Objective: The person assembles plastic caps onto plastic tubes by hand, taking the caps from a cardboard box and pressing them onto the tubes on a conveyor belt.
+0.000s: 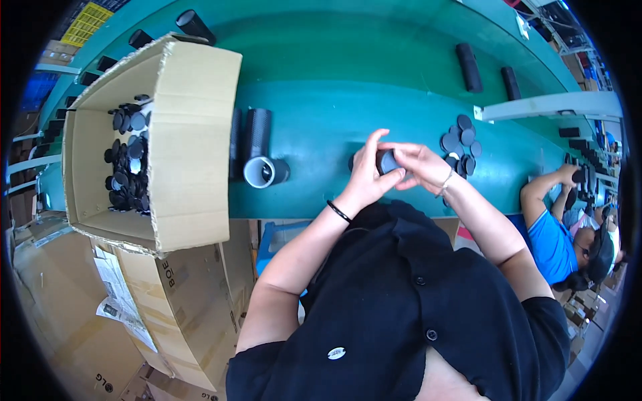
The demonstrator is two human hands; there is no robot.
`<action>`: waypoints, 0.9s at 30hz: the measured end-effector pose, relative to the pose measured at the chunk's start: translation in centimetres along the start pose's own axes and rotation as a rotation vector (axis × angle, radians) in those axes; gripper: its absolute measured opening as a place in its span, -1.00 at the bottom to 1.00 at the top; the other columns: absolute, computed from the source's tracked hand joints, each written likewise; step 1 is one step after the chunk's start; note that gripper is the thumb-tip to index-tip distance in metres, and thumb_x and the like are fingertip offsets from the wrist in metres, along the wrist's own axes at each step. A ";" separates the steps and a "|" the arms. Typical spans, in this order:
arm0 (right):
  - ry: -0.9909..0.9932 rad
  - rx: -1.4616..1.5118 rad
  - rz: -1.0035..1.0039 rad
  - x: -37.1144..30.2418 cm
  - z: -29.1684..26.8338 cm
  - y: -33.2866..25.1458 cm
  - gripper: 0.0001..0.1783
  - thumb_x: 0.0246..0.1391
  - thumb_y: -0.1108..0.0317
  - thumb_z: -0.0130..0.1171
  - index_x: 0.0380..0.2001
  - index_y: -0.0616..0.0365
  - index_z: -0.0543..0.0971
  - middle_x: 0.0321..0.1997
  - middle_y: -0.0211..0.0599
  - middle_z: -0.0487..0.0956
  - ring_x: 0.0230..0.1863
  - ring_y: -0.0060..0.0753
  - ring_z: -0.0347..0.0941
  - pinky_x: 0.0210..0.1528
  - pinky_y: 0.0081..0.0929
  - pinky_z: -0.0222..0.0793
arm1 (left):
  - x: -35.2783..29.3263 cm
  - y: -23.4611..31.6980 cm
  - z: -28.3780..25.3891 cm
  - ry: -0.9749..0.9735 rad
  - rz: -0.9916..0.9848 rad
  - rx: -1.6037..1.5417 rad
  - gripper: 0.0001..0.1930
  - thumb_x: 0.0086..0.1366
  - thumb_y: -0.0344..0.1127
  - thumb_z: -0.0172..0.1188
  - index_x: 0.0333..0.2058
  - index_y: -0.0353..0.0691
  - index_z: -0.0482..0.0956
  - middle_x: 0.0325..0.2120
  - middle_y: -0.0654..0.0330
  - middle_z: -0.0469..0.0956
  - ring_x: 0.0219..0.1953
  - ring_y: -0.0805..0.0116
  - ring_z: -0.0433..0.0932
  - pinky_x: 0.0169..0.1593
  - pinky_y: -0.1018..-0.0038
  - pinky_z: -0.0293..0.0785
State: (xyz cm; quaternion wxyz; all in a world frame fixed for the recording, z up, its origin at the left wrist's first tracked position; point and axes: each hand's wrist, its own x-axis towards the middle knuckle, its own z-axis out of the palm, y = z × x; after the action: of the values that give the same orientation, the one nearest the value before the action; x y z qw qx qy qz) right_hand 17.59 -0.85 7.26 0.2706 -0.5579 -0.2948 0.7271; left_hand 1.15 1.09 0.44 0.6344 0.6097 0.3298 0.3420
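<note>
Holding a dark cylindrical tube (386,162) just above the front edge of the green bench (314,200), gripped in a curled left hand (366,172) and met at its end by the bent fingers of a half-closed right hand (422,167) (cannot tell whether gripping or only touching). Left along that edge, lying open-ended, a black tube with a pale grey lining (255,172); just beyond it, a black tube with a textured surface (258,130). Toward the bench's left, an open brown cardboard box (194,147) containing flat round black discs (138,121). To the right, a loose heap of similar black discs (449,142). Nearer the far edge, at right, two slender black tubes (469,67). Farther right, a co-worker in a blue shirt (554,248).
</note>
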 end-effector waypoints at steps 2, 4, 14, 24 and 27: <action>-0.043 0.116 0.034 -0.1 -0.6 -0.2 -0.60 0.12 0.18 0.18 0.02 0.00 0.52 -0.03 -0.36 0.51 -0.17 -0.53 0.52 -0.25 -0.55 0.57 | 0.7 0.2 -0.2 0.033 0.055 0.051 -0.11 -0.04 -0.20 0.36 0.23 -0.17 0.05 0.00 -0.06 0.32 0.05 0.06 0.34 0.12 0.21 0.25; -0.041 0.050 -0.022 0.2 -1.4 -1.3 -0.61 0.12 0.19 0.19 0.02 0.00 0.53 -0.01 -0.35 0.50 -0.14 -0.52 0.51 -0.24 -0.53 0.57 | 0.9 0.8 0.1 0.092 0.129 0.126 -0.12 -0.05 -0.11 0.37 0.22 -0.16 0.10 -0.04 -0.06 0.36 0.03 0.00 0.37 0.10 0.17 0.25; 0.738 -1.357 -0.500 13.7 -21.0 -4.8 -0.48 -0.18 0.48 0.33 -0.07 -0.24 0.58 0.08 0.00 0.23 0.07 0.05 0.29 0.12 -0.33 0.32 | -1.4 0.3 -3.6 0.323 -0.177 0.172 -0.72 0.17 -0.30 0.22 -0.17 -0.24 0.45 -0.30 0.16 0.48 -0.24 0.35 0.48 -0.32 0.50 0.37; 0.379 -1.269 -0.559 11.4 -19.2 -6.4 -0.74 -0.09 0.47 0.23 -0.24 0.10 0.62 -0.28 -0.19 0.55 -0.16 -0.22 0.49 -0.15 -0.42 0.40 | -10.9 1.7 -9.1 1.095 -0.180 0.533 -0.32 0.00 -0.26 0.43 -0.02 -0.32 0.18 -0.24 0.14 0.25 -0.33 0.35 0.27 -0.25 0.42 0.27; 0.057 -1.314 -0.245 7.9 -15.9 -3.4 -0.79 -0.20 0.48 0.26 -0.37 0.13 0.61 -0.44 -0.25 0.55 -0.30 -0.24 0.52 -0.22 -0.41 0.42 | -8.4 2.6 -10.4 1.148 -0.144 0.602 -0.29 0.03 -0.27 0.41 0.06 -0.33 0.18 -0.19 0.10 0.27 -0.17 0.28 0.30 -0.03 0.37 0.26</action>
State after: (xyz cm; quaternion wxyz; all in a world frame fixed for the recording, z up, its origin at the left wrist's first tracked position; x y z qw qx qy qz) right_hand 31.39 9.21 1.37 -0.0373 -0.5881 -0.7304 0.3452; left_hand -12.26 -0.17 2.67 0.1799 0.4575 0.7377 0.4627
